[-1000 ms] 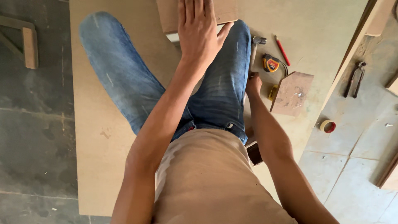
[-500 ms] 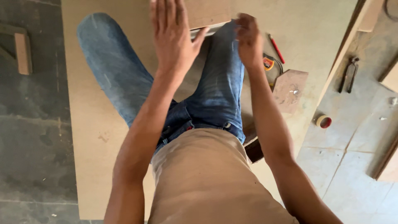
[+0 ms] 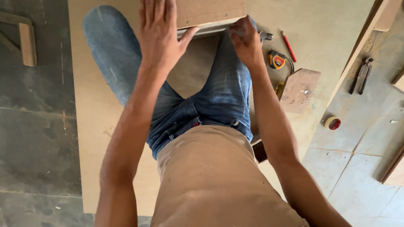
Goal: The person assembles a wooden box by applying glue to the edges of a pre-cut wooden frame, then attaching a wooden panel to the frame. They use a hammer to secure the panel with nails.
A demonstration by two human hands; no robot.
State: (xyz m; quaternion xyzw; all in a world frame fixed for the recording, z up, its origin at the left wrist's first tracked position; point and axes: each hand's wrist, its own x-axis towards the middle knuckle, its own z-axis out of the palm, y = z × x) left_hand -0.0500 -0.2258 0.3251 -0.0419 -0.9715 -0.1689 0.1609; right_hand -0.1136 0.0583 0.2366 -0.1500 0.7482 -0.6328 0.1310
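Board piece (image 3: pixel 210 12) now takes the left hand (image 3: pixel 158 38) flat on top; the right hand (image 3: pixel 246 40) has risen to pinch its near edge.

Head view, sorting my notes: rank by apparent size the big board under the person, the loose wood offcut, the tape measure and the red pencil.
1. Big board
2. Wood offcut
3. Tape measure and red pencil: the pencil is longer but thinner, so unranked.

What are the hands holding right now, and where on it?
A small board: left hand flat on its top face, right hand gripping its near right corner.
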